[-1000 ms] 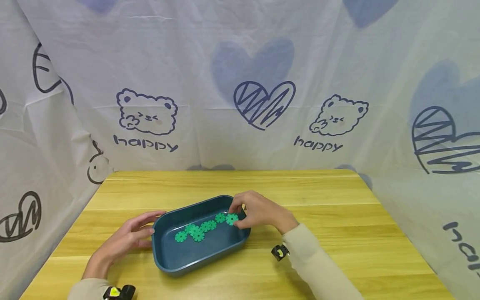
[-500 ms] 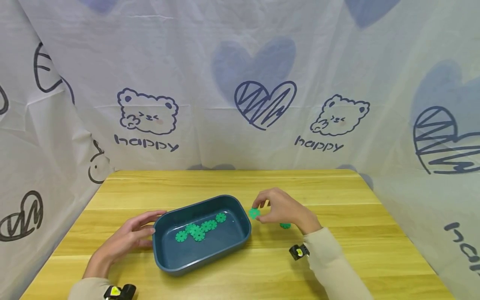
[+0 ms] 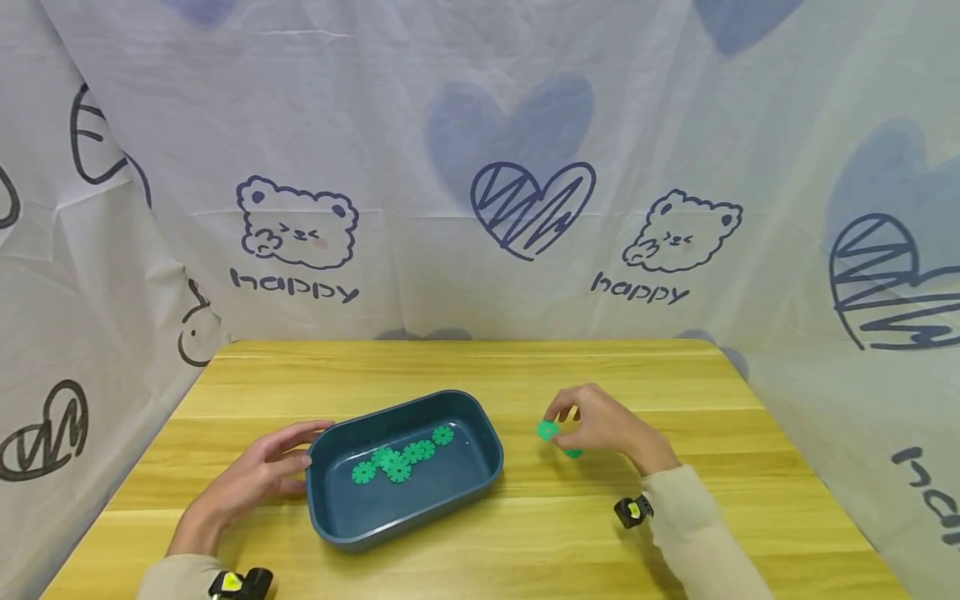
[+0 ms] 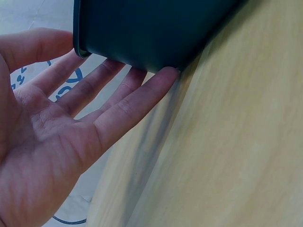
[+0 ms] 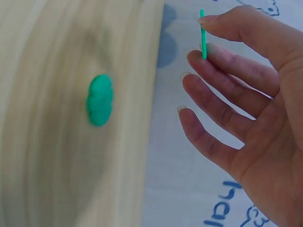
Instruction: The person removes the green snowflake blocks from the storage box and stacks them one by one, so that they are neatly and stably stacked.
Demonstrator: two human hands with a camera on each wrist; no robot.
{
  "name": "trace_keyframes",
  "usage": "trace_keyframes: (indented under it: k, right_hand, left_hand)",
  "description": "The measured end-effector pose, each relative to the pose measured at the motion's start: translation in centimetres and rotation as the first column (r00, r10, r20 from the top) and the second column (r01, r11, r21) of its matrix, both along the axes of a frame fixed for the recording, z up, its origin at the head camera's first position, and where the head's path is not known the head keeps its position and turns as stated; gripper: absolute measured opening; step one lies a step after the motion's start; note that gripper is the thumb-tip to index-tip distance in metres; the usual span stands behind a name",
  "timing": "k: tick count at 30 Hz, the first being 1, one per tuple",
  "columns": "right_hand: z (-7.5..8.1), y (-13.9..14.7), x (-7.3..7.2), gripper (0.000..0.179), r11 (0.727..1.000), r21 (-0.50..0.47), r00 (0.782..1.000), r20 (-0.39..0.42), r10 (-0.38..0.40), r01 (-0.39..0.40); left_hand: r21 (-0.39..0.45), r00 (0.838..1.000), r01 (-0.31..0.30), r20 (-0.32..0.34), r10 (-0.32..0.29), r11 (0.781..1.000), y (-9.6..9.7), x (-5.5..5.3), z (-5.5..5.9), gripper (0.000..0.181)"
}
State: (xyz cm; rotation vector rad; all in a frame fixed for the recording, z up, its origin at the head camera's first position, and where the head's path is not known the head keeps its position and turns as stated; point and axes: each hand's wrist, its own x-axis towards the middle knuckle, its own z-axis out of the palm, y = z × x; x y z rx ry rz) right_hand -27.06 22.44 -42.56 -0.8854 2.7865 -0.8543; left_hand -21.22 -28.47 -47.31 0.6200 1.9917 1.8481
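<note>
In the head view, my right hand (image 3: 603,421) pinches a green snowflake-shaped building disc (image 3: 547,430) between thumb and fingertips, right of the bin. The right wrist view shows this disc (image 5: 203,35) edge-on, like a thin strip. More green on the tabletop, a lumpy patch like overlapping discs (image 5: 100,100), lies below; in the head view the hand partly hides it. My left hand (image 3: 258,471) rests its extended fingers against the left end of the dark blue bin (image 3: 405,525). In the left wrist view, its fingertips (image 4: 168,74) touch the outer wall.
Several green discs (image 3: 397,462) lie flat in the bin, some overlapping, mostly toward its left and middle. The bin stands at an angle on a wooden table (image 3: 360,367). White cloth (image 3: 405,250) printed with bears and hearts hangs behind and at both sides.
My right hand has lifted a green disc from the bin's right end and carried it rightward, over the disc patch on the table. The left hand and bin have stayed put.
</note>
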Motion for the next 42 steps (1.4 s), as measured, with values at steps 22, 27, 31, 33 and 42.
trace_keyframes:
  k: [22,27,31,33,42]
  right_hand:
    - [-3.9,4.0,-1.3,0.02,0.999,-0.047,0.997,0.072,0.014,-0.011]
    - [-4.5,4.4,-1.6,0.02,0.998,-0.066,0.994,0.11,0.018,-0.011]
    - [-4.6,4.6,-1.7,0.019,0.997,-0.079,0.992,0.119,0.03,-0.021]
    - [-4.7,4.6,-1.8,0.019,0.996,-0.081,0.992,0.116,0.04,-0.031]
    - [-5.0,4.6,-1.8,0.016,0.992,-0.097,0.993,0.084,0.087,-0.079]
  left_hand:
    - [-0.069,0.998,-0.05,0.029,0.052,0.996,0.1,0.1,0.3,0.055]
    - [-0.066,0.999,-0.048,0.018,0.049,0.997,0.1,0.0,0.2,0.054]
    - [-0.069,0.998,-0.053,0.02,0.054,0.996,0.0,0.0,0.2,0.054]
    - [-0.069,0.998,-0.053,0.022,0.054,0.996,0.0,0.0,0.1,0.055]
    - [-0.051,0.999,-0.037,0.01,0.038,0.998,0.1,0.1,0.2,0.053]
